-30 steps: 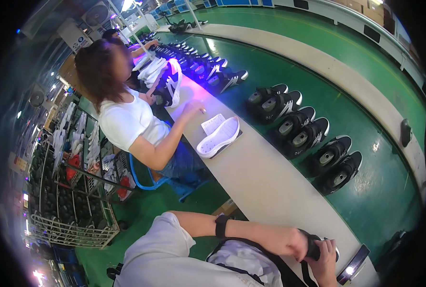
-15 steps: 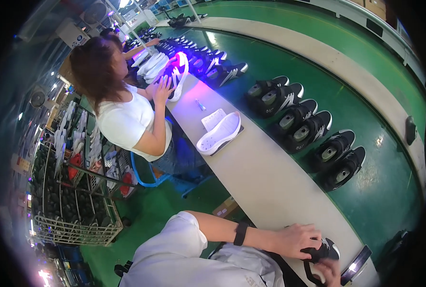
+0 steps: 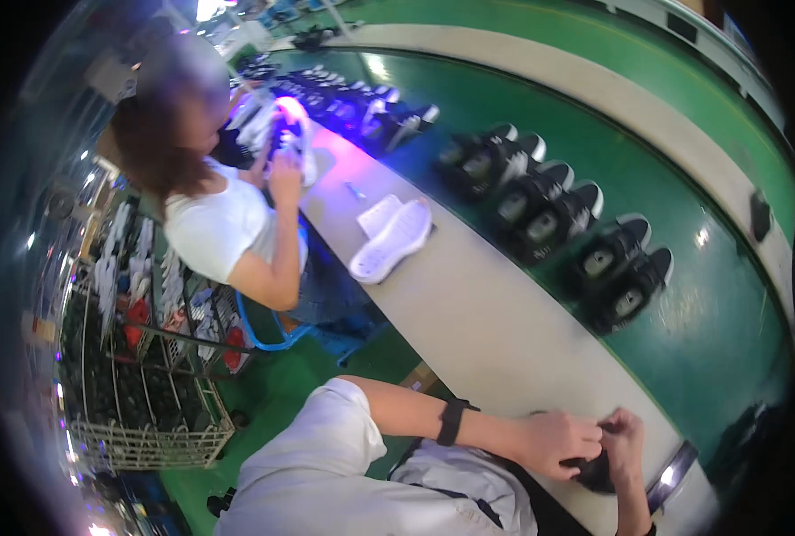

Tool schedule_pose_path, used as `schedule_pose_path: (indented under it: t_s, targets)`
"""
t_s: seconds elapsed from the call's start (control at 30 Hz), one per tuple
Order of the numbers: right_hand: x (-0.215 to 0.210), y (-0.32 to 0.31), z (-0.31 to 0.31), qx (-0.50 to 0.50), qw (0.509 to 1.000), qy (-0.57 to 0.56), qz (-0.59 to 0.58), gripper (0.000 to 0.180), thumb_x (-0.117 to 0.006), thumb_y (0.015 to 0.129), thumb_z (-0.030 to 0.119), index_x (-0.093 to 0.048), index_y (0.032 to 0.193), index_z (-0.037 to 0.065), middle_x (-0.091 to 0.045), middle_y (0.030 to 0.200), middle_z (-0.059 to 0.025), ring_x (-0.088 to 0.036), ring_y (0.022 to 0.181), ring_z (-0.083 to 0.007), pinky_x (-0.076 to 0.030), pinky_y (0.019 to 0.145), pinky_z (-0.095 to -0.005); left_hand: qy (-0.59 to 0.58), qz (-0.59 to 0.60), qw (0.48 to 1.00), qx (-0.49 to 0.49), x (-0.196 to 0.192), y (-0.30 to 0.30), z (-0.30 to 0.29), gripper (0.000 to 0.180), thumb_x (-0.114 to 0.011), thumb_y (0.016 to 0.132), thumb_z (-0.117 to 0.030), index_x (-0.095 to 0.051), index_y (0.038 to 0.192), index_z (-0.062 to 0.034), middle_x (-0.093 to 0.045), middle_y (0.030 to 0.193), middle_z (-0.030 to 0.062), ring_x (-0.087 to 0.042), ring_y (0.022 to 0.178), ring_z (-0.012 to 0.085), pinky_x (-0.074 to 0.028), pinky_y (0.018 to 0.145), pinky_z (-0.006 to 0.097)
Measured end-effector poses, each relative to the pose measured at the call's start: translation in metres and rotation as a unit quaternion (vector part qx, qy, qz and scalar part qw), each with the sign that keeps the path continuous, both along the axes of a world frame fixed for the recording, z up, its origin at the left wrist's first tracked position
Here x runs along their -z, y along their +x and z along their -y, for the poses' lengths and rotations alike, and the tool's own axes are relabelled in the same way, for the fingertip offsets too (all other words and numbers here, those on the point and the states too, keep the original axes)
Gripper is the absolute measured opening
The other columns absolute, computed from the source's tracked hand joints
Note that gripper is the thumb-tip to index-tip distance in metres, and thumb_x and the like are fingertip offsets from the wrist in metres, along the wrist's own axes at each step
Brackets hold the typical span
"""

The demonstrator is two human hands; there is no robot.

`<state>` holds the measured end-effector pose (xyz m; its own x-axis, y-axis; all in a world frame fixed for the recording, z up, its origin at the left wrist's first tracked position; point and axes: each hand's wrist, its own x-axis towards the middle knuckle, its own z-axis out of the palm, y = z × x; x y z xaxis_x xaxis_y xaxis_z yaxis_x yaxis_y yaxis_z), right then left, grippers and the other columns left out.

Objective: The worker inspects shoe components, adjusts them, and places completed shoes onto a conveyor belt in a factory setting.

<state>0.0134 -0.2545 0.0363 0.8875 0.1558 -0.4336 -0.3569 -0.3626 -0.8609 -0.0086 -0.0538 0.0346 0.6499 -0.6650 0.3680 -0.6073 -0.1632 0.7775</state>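
Observation:
A mostly covered black shoe (image 3: 598, 475) is on the near end of the long pale bench (image 3: 496, 313). Wrapped over it is my left hand (image 3: 560, 444), with a black band on that wrist. My right hand (image 3: 625, 439) is closed at the shoe's far side, fingertips bent down onto its upper close to my left fingers. What exactly the right fingertips pinch is hidden. Just right of my right wrist lies a dark bar with a shiny face (image 3: 673, 476).
A white shoe sole (image 3: 393, 241) and a white flat piece (image 3: 380, 215) lie mid-bench. Pairs of black shoes (image 3: 630, 272) line the right side. At the left, a person in white (image 3: 223, 219) handles a shoe under purple light, near a wire rack (image 3: 147, 438).
My right hand has moved up from the shoe's near side, where it was at a dark strap, to its far side. My left hand stays on the shoe. The view has shifted slightly.

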Motion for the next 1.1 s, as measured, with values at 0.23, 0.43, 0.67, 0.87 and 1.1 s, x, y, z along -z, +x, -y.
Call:
schedule_pose_path:
  t_s: [0.23,0.43,0.67,0.87,1.1]
  targets:
    - [0.019,0.025,-0.036,-0.139,0.99,0.003,0.012,0.026,-0.073,0.073,0.015,-0.05,0.072,0.003,-0.049,0.062,-0.0069,-0.042,0.065,-0.0136,-0.042,0.059,-0.0351,0.087,0.031,0.994,-0.054,-0.022,0.006,-0.022,0.024,-0.075,0.074,-0.023,-0.062,0.091,-0.0121,-0.056,0.091,0.008,-0.061,0.087,0.0288,-0.053,0.064,0.039]
    - [0.035,0.025,-0.044,-0.1,0.985,-0.033,0.138,0.012,-0.072,0.074,0.007,-0.062,0.073,0.001,-0.062,0.067,-0.0208,-0.064,0.069,-0.0396,-0.05,0.063,-0.0453,0.106,0.046,0.991,-0.074,-0.026,-0.004,-0.008,0.027,-0.078,0.072,-0.017,-0.062,0.093,-0.0085,-0.059,0.086,0.0093,-0.06,0.078,0.0309,-0.05,0.063,0.04]
    - [0.014,0.089,0.162,0.284,0.798,-0.324,0.422,0.024,-0.064,0.078,0.005,-0.068,0.102,0.006,-0.066,0.103,-0.0166,-0.058,0.099,-0.0349,-0.047,0.089,-0.0429,0.088,0.071,0.942,-0.316,-0.016,0.05,0.035,0.027,-0.073,0.082,-0.014,-0.06,0.103,-0.0029,-0.059,0.098,0.0138,-0.059,0.091,0.0337,-0.048,0.08,0.042]
    - [0.036,0.038,0.372,0.404,0.735,-0.54,0.063,0.066,-0.077,0.076,0.048,-0.06,0.12,0.001,-0.064,0.117,-0.0212,-0.058,0.113,-0.039,-0.048,0.095,-0.0458,0.105,0.015,0.926,-0.361,-0.006,0.171,0.098,0.039,-0.064,0.086,-0.005,-0.055,0.124,-0.003,-0.055,0.121,0.0145,-0.056,0.107,0.0328,-0.045,0.093,0.042]
    - [0.034,0.038,0.396,0.475,0.839,-0.263,0.034,0.063,-0.081,0.073,0.043,-0.063,0.101,-0.011,-0.069,0.103,-0.0216,-0.068,0.095,-0.0324,-0.051,0.083,-0.039,0.058,0.087,0.961,-0.256,-0.02,0.114,0.09,0.042,-0.06,0.086,-0.001,-0.056,0.128,-0.0031,-0.052,0.136,0.0168,-0.048,0.128,0.035,-0.039,0.107,0.043]
